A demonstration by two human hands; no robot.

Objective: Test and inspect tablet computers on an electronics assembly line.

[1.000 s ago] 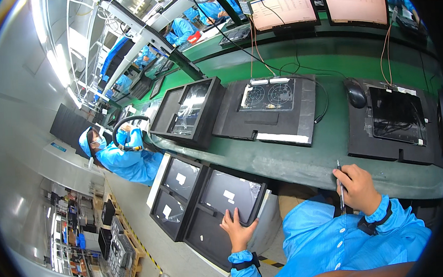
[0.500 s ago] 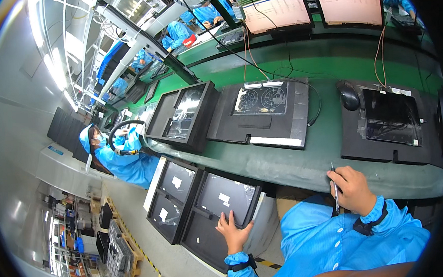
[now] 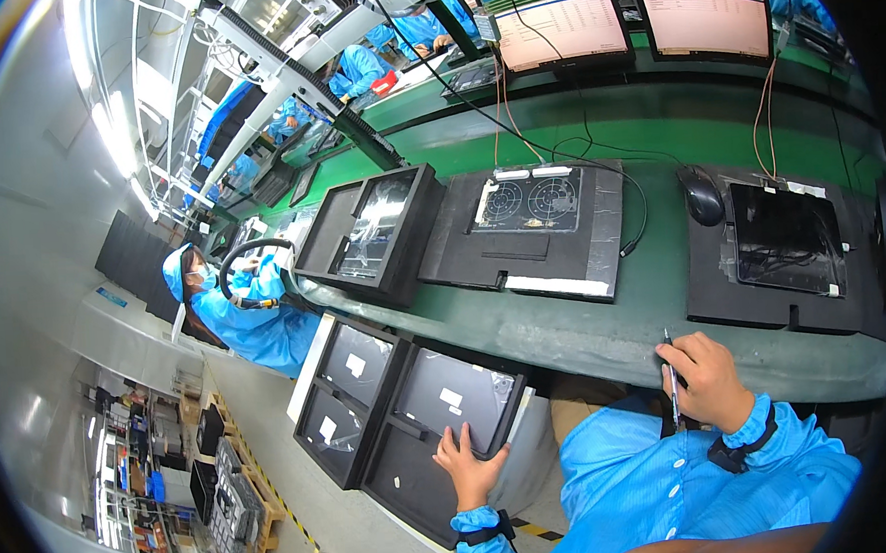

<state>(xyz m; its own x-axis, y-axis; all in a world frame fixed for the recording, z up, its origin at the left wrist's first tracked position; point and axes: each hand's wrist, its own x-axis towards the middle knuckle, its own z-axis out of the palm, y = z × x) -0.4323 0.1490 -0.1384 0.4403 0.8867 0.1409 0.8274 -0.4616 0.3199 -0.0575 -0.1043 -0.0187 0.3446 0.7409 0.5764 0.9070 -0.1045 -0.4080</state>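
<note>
A slim pen (image 3: 673, 390) is in my right hand (image 3: 711, 381), whose fingers are closed round it at the front edge of the bench. Lower down, my left hand (image 3: 470, 467) has its fingers spread. Its fingertips lie at the near edge of a flat dark panel (image 3: 435, 379) with white labels, and whether they press on it I cannot tell. That panel lies in one compartment of a black foam tray (image 3: 398, 476). A second black tray beside it has two more film-covered panels (image 3: 353, 363) with white labels.
On the green bench (image 3: 566, 335) lie a black fixture (image 3: 520, 252) with two round patterns, a dark tablet-like screen (image 3: 788, 238) on a black board, a mouse (image 3: 701, 198) and a black tray (image 3: 323, 233). Two monitors (image 3: 552, 25) stand behind. A seated co-worker (image 3: 255, 321) is at the left.
The whole view has shifted very slightly. Both hands keep nearly the same place and pose, the right one still with the pen.
</note>
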